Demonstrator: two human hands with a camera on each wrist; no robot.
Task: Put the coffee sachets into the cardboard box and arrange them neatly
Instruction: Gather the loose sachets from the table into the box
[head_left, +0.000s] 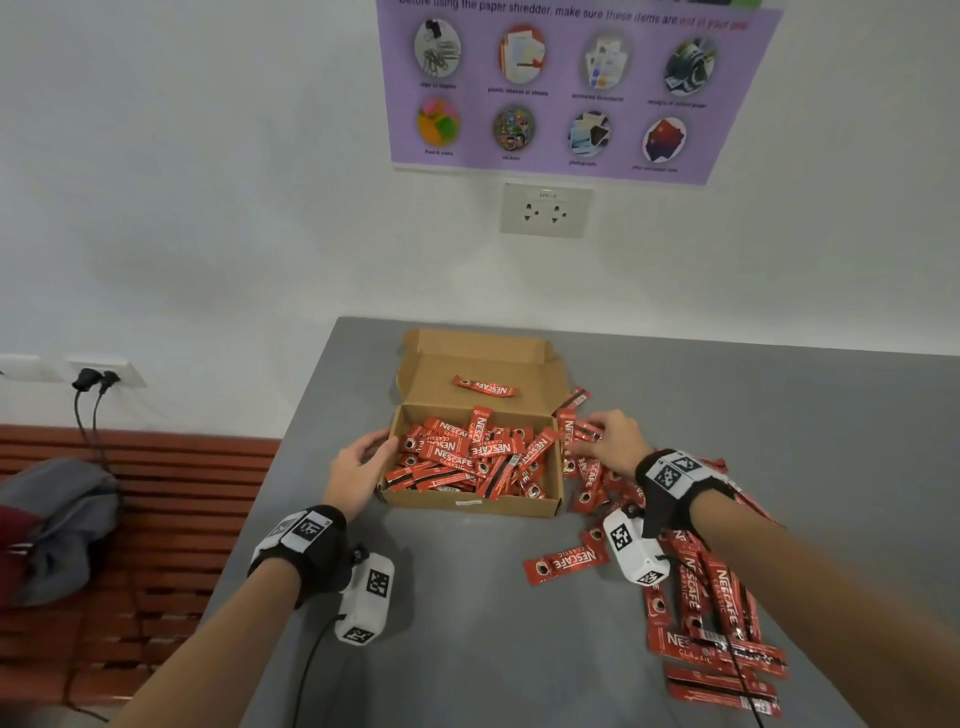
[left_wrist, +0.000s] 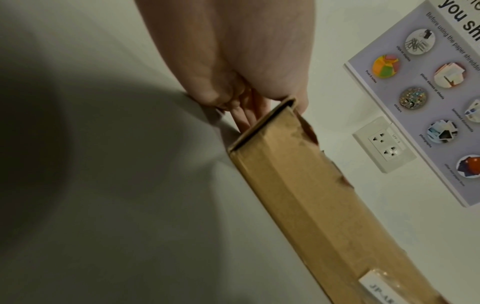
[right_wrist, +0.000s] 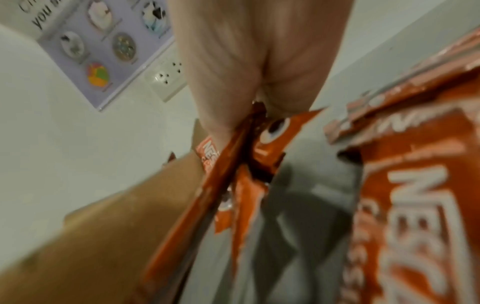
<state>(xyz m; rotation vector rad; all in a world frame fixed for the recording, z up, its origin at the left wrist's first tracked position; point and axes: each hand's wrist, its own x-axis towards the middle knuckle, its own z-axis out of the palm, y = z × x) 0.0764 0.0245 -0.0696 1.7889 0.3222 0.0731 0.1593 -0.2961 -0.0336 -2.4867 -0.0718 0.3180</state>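
Now, box (head_left: 470, 503) crosswise, right hand (head_left: 618, 436) pinching sachets (head_left: 569, 432) pointing away

A purple poster (head_left: 571, 88) hangs above a wall socket (head_left: 545, 210); grey clothing (head_left: 57, 525) lies on a slatted bench (head_left: 171, 519).

The box (head_left: 467, 503) is showing matt brown cardboard, slightly rough. The sachets (head_left: 454, 453) are gleaming as glossy red film. The tabletop (head_left: 753, 426) is looking smooth, matt grey.

Head view looks down on the table (head_left: 467, 613); 2 close wrist views share cardboard box (left_wrist: 298, 195) and poster (left_wrist: 420, 67).
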